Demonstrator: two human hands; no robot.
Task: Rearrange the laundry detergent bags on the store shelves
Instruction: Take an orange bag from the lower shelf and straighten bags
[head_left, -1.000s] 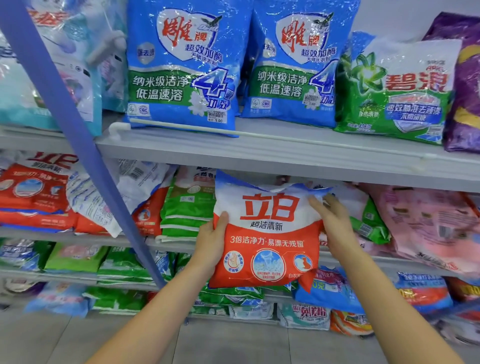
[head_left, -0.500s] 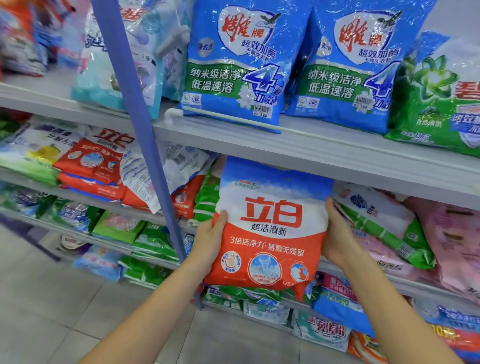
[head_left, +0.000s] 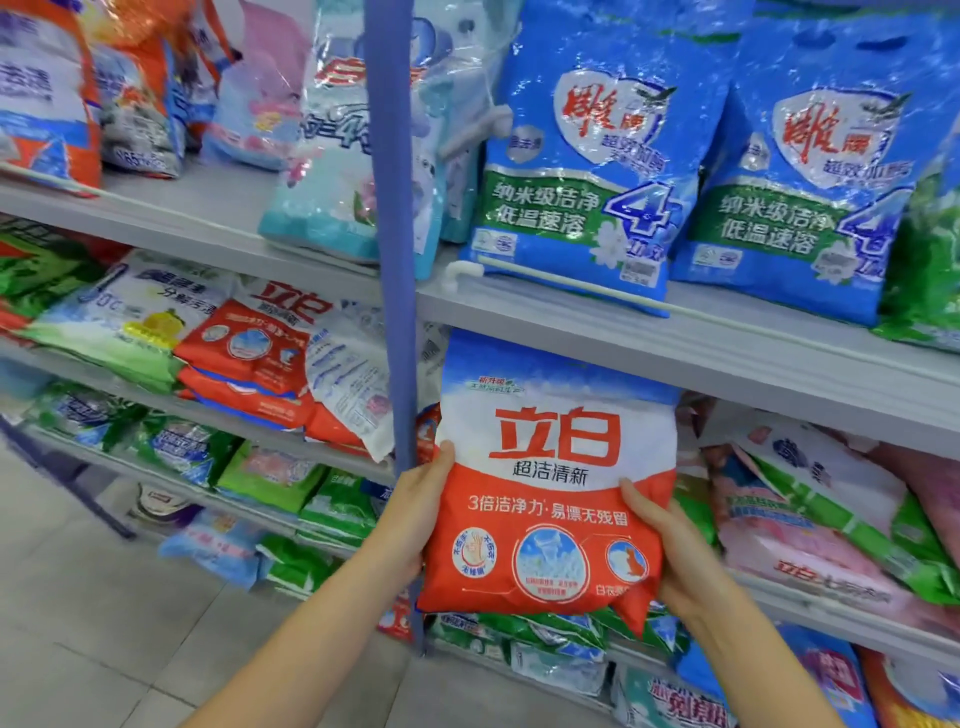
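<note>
Head view: I have the orange-and-white detergent bag (head_left: 556, 441) held upright in front of the shelving, resting on no shelf. Its blue top edge sits just under the lip of the upper shelf (head_left: 701, 358). The top band is blue and the middle is white with large red characters. The lower half is orange-red with white lettering and three round emblems. The bag looks plump, and its bottom right corner is creased.

My left hand (head_left: 418, 512) grips the left edge, thumb on the front and fingers behind. My right hand (head_left: 670, 548) grips the lower right edge the same way, so both hands are curled round the bag.

Just left of it stands a blue upright post (head_left: 392, 234), nearly touching the bag's left edge. Beyond the post, on the middle shelf, lie stacked bags of the same orange design (head_left: 249, 353). To the right on that shelf lean pink bags (head_left: 810, 556). On the upper shelf stand glossy blue bags (head_left: 587, 171) behind a white rail (head_left: 571, 283). Green bags (head_left: 337, 509) fill the lower shelf, above a grey tiled floor (head_left: 104, 623).
</note>
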